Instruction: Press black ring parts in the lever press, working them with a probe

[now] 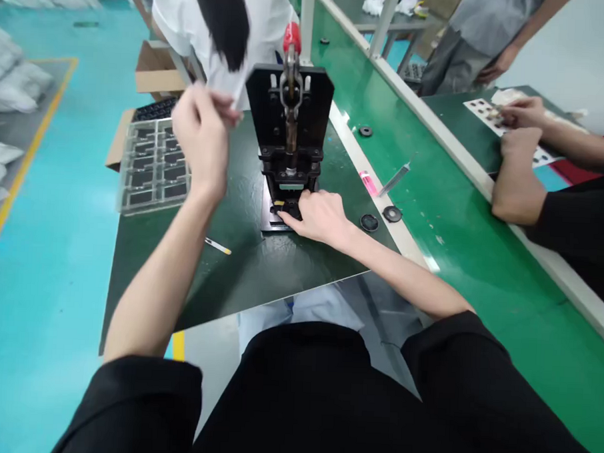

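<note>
A black hand press (289,119) with a red-tipped lever stands on the dark green table (240,277). My right hand (323,215) is at its base, thumb and fingers around a small black part (285,208) lying on the metal plate under the press head. Part of that piece is hidden by my fingers. My left hand (205,132) is raised left of the press, beside the clear compartment tray (155,210). Its fingers are curled together and blurred; whatever is between them cannot be made out.
Left of centre lies a thin white-and-yellow tool (218,246). Round black parts (369,222), a pink item (368,182) and a grey strip (395,179) lie on the right. A green conveyor (460,273) runs alongside. Co-workers are opposite and at right; cardboard boxes (159,80) stand behind.
</note>
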Demonstrator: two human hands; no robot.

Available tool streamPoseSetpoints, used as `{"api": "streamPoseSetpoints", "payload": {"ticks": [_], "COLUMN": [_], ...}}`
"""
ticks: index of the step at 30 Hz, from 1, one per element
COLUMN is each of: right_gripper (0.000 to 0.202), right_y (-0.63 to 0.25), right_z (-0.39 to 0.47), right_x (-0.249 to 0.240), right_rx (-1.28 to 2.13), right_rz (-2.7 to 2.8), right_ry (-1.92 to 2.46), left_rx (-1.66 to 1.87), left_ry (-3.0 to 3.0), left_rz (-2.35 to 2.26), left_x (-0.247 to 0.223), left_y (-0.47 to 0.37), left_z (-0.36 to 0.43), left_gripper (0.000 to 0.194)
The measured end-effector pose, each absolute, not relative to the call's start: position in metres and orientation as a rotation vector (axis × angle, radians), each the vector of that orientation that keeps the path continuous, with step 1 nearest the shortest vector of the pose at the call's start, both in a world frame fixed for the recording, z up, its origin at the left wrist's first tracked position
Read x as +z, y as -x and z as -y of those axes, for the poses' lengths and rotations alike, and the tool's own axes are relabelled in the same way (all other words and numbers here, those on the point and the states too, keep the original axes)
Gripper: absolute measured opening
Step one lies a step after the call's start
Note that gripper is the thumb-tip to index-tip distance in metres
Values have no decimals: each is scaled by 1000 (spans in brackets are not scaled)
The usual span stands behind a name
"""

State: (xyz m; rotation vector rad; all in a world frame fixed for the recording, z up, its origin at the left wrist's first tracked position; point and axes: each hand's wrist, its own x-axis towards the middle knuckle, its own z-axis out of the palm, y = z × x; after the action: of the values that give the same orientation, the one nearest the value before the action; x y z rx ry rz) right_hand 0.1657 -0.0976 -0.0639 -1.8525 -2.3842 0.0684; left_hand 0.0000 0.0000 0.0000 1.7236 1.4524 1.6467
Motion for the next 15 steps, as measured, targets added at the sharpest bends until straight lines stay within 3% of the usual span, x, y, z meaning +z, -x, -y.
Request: {"api": "streamPoseSetpoints", "payload": {"ticks": [2, 5, 10, 15], "right_gripper": [53, 48, 49, 50], "right_y": [-165, -172, -220, -332], "right_z": [93, 95, 135, 166], "right_x": [-58, -51, -54, -67], "right_rx": [93, 96, 38, -179], "right_rz": [2422, 2446, 2294, 1812], "right_ry": [1850, 1835, 1919, 2498], "left_rx": [1799, 1557, 1129, 1033], "left_ry": [-1787, -2097, -2612, -2617], "left_rz": [-1495, -1432, -1232, -1087], "left_x": [-33, -75, -105, -114], "left_y": [6, 17, 32, 29], "left_z": [32, 74, 92, 82], "left_gripper": [40, 42, 15, 76]}}
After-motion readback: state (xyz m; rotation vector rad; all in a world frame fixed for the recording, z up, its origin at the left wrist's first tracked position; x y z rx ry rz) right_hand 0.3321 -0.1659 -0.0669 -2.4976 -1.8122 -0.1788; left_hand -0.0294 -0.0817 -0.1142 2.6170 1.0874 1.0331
